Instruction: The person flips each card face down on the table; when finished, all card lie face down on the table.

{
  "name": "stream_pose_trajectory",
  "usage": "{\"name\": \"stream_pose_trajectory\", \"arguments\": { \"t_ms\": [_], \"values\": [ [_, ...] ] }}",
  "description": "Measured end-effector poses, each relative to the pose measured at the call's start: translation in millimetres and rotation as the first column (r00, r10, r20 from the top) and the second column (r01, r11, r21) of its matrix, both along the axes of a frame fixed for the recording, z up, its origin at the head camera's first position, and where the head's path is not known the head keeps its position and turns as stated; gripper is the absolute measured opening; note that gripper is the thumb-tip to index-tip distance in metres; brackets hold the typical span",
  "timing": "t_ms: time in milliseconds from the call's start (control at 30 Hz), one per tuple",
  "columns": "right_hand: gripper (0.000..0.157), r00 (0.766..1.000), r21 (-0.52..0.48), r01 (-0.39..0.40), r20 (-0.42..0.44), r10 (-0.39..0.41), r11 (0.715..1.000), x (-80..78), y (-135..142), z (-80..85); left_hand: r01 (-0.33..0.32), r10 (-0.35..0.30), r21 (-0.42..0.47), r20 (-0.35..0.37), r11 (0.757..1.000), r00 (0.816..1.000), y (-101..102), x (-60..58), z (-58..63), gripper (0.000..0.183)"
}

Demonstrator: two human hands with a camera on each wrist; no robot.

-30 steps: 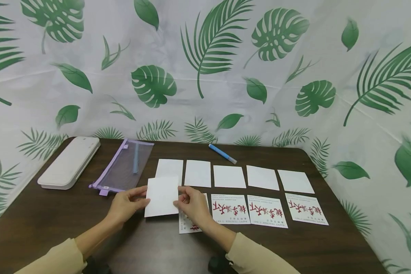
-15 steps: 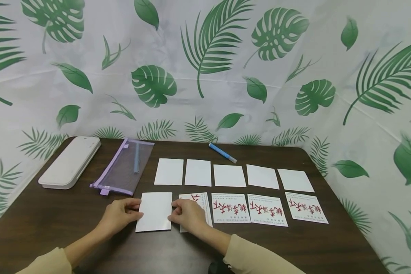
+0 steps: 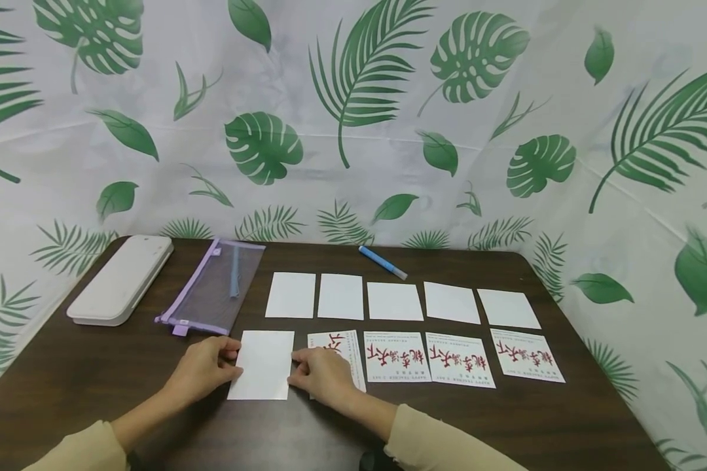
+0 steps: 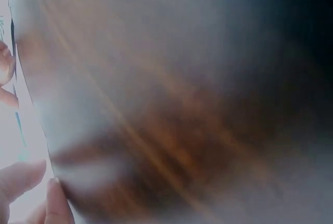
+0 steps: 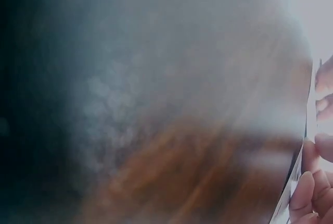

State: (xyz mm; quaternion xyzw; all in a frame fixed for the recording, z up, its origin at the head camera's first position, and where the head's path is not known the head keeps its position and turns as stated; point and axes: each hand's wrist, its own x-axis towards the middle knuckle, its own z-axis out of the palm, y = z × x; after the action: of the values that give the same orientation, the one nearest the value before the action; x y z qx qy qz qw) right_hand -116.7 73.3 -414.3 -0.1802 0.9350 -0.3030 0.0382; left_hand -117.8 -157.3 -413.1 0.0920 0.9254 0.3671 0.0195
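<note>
A blank white card (image 3: 262,365) lies in front of the person, close on the table, level with the lower row. At its left edge the left hand (image 3: 203,366) holds it, thumb and fingertips on the side. The right hand (image 3: 324,376) holds the opposite edge, and partly covers a printed card (image 3: 353,350) with red characters behind it. In the left wrist view, the left fingers (image 4: 57,203) sit at the card's rim. The right wrist view has the right fingers (image 5: 302,193) at its far right, along the card edge.
Several blank cards (image 3: 340,297) form a back row, with printed cards (image 3: 397,356) in front of them. A blue marker (image 3: 383,263) lies behind. To the left are a purple mesh zip pouch (image 3: 212,288) and a white case (image 3: 120,278).
Both hands have brought the white card toward the person and slightly left, down from over the back row. It now lies flatter, and the printed card beside it shows more.
</note>
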Motion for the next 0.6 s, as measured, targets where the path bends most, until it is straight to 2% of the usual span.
{"name": "stream_pose_trajectory", "arguments": {
  "t_ms": [100, 200, 333, 433, 533, 600],
  "values": [
    [0.033, 1.0, -0.039, -0.009, -0.001, 0.009, 0.999, -6.4, 9.0, 0.3, 0.004, -0.004, -0.044, -0.004, 0.999, 1.0, 0.8, -1.0, 3.4, 0.04],
    [0.031, 1.0, -0.099, 0.008, -0.023, -0.011, 0.995, -19.1, 32.7, 2.8, 0.019, -0.02, -0.03, -0.027, 0.999, 0.999, 10.2, -4.8, 7.1, 0.046],
    [0.027, 0.995, -0.128, 0.077, -0.047, -0.084, 0.989, -36.4, 70.2, 6.4, 0.121, -0.118, 0.037, -0.073, 0.992, 0.99, 35.0, -16.2, 14.0, 0.052],
    [0.03, 0.995, -0.105, 0.103, 0.009, -0.103, 0.989, -43.3, 88.2, 5.1, 0.228, -0.223, 0.057, -0.073, 0.972, 0.972, 55.1, -26.0, 15.1, 0.055],
    [0.035, 0.995, -0.06, 0.084, 0.053, -0.081, 0.995, -45.6, 96.0, 2.4, 0.271, -0.27, 0.025, -0.045, 0.962, 0.962, 71.8, -34.1, 12.0, 0.054],
    [0.038, 0.996, -0.038, 0.071, 0.057, -0.068, 0.997, -46.2, 97.8, 1.2, 0.275, -0.275, -0.01, -0.021, 0.961, 0.961, 81.1, -38.9, 9.7, 0.053]
  ]
}}
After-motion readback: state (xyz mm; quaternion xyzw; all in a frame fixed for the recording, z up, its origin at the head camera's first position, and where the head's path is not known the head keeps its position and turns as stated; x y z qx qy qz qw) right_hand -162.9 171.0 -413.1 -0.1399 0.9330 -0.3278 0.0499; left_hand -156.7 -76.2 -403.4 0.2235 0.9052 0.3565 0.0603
